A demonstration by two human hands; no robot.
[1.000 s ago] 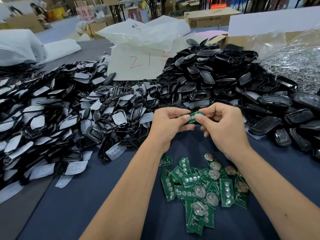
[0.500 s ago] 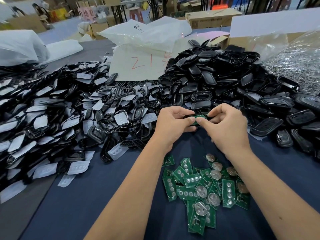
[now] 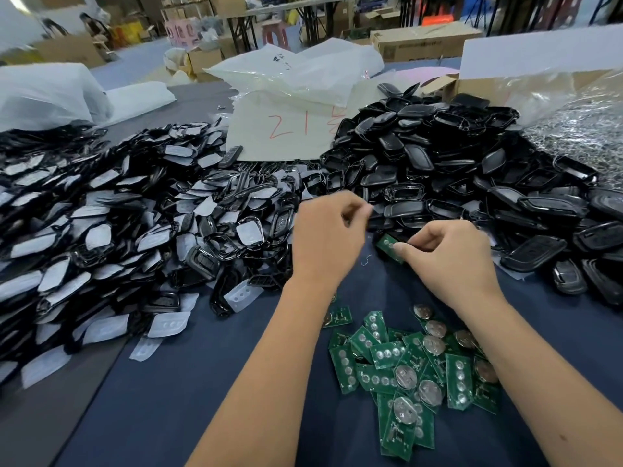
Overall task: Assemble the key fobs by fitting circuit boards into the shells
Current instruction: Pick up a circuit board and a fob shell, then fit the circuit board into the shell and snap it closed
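Note:
My right hand pinches a green circuit board between thumb and forefinger; the board sits in a black shell that is mostly hidden under it. My left hand is apart from it, up and to the left. Its blurred, curled fingers are at the near edge of the black shell pile, and I see nothing between them. A heap of loose green circuit boards, several with round coin cells, lies on the blue cloth between my forearms.
A large pile of black frames with white rubber pads fills the left side. Behind are a paper sheet marked in red, plastic bags and cardboard boxes. A clear bag of silvery parts sits at the far right.
My left hand has let go of the board and shell and moved up and left toward the shell pile. My right hand keeps the piece and has lowered it toward the cloth.

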